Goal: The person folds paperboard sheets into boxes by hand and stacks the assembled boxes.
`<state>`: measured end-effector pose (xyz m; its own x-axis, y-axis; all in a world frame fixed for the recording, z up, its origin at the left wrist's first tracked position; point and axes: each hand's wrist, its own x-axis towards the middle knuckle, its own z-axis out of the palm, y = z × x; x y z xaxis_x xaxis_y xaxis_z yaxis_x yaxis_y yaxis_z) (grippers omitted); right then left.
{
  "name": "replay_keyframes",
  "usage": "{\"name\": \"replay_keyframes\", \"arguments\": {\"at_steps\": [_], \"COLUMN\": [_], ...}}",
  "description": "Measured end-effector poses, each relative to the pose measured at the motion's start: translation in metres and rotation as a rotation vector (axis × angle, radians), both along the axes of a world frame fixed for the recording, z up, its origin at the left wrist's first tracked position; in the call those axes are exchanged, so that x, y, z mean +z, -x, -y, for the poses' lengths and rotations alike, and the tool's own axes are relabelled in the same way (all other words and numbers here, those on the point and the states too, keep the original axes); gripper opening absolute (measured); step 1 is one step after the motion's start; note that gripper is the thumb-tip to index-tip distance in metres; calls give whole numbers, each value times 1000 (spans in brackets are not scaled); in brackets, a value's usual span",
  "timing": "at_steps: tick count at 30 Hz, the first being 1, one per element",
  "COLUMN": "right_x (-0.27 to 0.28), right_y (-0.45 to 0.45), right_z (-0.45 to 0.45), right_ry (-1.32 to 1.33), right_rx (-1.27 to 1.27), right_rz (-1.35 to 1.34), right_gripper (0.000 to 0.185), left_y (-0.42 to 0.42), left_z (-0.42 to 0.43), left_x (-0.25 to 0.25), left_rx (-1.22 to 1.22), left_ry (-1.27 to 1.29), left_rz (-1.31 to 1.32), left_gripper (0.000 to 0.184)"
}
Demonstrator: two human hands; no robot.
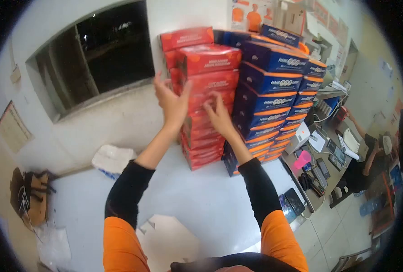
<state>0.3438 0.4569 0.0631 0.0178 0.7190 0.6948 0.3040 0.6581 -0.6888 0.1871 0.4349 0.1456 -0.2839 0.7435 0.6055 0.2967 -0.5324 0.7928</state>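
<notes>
A tall stack of red boxes (212,60) stands on the white table (188,195), with more red boxes (188,38) behind it. My left hand (172,102) is raised at the stack's left side, its fingers apart and nothing in them. In front of the stack is my right hand (218,115), fingers spread and slightly curled near the box fronts; whether it touches them I cannot tell. Just right of the red stack rise several columns of blue and orange boxes (275,84).
A flat pale cardboard piece (169,240) lies near my body. A white wrapped bundle (114,159) sits by the wall below the window. At the right, a desk holds a pink cup (302,159), phones (295,201) and papers; a person (369,154) is beyond it.
</notes>
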Motion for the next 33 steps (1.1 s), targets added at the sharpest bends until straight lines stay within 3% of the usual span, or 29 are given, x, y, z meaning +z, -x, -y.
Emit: {"name": "replay_keyframes", "arguments": {"at_steps": [2,3,4,6,7,9,10,11,12,15,16,20,22,23,25,26,29,31,33], "right_x": [5,8,15,-1,-34,-104,-125,-155,-173,-204,-208,-216,-221,-227,-237,-238,-210,-199,-187], "right_y": [2,3,10,26,29,44,56,64,73,101,108,121,120,119,119,120,142,162,179], "right_z": [12,24,50,103,120,176,214,243,271,329,343,375,384,393,404,413,437,448,451], "right_ry": [-77,-56,28,-14,43,85,293,522,659,861,922,1002,1044,1053,1098,1133,994,923,809], "right_rx": [-124,-230,-223,-263,-151,53,246,455,570,726,757,753,712,717,702,777,970,893,697], "right_rz": [14,44,-20,33,56,293,346,388,413,402,359,236,169,168,218,239,385,405,122], "right_gripper": [31,28,27,24,24,24,23,23,23,22,22,23,22,22,21,19,20,24,31], "left_y": [47,71,97,166,190,222,232,230,234,248,250,268,275,279,285,285,289,288,285], "left_z": [39,72,111,178,221,318,373,408,437,464,463,451,453,453,451,450,441,437,433], "left_x": [-38,-58,-80,-180,-227,-302,-339,-333,-344,-369,-367,-354,-359,-361,-365,-366,-328,-290,-268], "left_rx": [-70,-104,-131,-213,-424,-787,-677,-599,-496,-449,-450,-595,-604,-604,-454,-371,-307,-289,-203], "left_ry": [-234,-197,-154,119,269,930,766,893,786,785,769,878,660,670,936,681,815,864,727], "left_rz": [-7,11,29,-332,-355,-412,-887,-1187,-1244,-976,-911,-726,-576,-572,-426,-417,-395,-371,-356], "left_gripper": [82,72,63,41,30,59,79,92,81,69,54,43,24,24,17,15,15,15,17]}}
